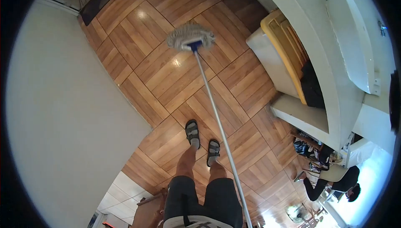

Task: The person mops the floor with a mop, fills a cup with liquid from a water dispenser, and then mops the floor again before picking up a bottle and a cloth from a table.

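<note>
A string mop lies on the wood-patterned tile floor ahead of me, its grey mop head (pixel 190 36) spread out under a blue socket. From there the silver mop handle (pixel 217 113) runs back past my right leg and leaves the view at the bottom edge. My right hand is out of view, as is the upper end of the handle. Beside my left thigh, a small part of my left hand (pixel 159 216) shows at the bottom, its fingers mostly hidden.
A pale wall (pixel 62 102) runs along the left, with a dark mat (pixel 100 2) beyond it. Under the white counter (pixel 292 2) on the right stands a white bin with a yellow rim (pixel 273 31). Farther right, a person (pixel 334 182) sits near a fan (pixel 296 212).
</note>
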The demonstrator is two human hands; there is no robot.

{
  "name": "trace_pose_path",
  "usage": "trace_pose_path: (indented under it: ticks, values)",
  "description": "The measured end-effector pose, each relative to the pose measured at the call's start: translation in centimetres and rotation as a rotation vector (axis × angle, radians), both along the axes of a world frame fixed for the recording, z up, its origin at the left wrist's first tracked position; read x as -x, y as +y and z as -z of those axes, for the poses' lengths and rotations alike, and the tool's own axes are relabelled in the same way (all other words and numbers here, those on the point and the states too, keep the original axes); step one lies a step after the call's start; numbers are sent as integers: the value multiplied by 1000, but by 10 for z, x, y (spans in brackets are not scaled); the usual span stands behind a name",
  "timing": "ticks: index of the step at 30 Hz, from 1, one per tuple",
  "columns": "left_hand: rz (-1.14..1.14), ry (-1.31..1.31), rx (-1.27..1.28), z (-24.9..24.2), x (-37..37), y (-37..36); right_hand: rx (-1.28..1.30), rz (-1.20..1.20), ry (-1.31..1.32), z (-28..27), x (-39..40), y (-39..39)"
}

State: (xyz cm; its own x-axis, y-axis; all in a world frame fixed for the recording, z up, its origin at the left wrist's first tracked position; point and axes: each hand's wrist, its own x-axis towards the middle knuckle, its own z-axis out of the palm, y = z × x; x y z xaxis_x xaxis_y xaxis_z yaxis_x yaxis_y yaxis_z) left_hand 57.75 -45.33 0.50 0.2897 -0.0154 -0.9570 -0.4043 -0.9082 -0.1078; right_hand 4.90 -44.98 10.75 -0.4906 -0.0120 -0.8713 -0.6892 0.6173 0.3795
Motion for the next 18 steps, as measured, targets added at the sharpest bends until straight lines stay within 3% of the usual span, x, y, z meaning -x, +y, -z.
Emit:
trace_pose_path:
  ticks: [2,4,5,6,7,8,9,10,11,12,13,14,15,16,17,18]
  values:
    - [-55,11,-1,-1,-13,-25,44,-28,-45,77,-6,-26]
    - [-139,16,-7,-7,-25,-54,84,-76,-82,172,-27,-109]
    - [-179,26,-8,-6,-30,-65,423,-232,-160,275,-15,-103]
    - [-327,102,8,23,-53,-25,413,-299,-165,296,-54,-198]
    - [-290,98,7,28,-64,-31,587,-149,-247,305,-85,-276]
    - [-290,61,48,29,-71,-43,754,12,-434,294,-118,-354]
    - [-289,24,97,34,-79,-59,965,-49,-501,282,-143,-414]
    - [-233,12,136,43,-90,-76,964,-120,-498,272,-166,-456]
    - [-183,1,176,51,-97,-93,966,-27,-546,250,-186,-495]
    - [-108,21,352,57,-95,-117,962,-133,-562,234,-195,-518]
    - [-37,44,525,64,-92,-140,965,-127,-549,202,-202,-530]
    - [225,39,600,82,-94,-169,964,-124,-537,166,-197,-533]
    - [317,-69,618,52,-49,-233,977,-118,-535,155,-182,-522]
    - [375,-125,643,63,-32,-267,967,-92,-548,143,-167,-504]
    - [356,-81,886,90,-20,-287,958,-76,-569,128,-153,-485]
    - [491,-88,974,95,13,-322,929,-93,-537,93,-129,-462]
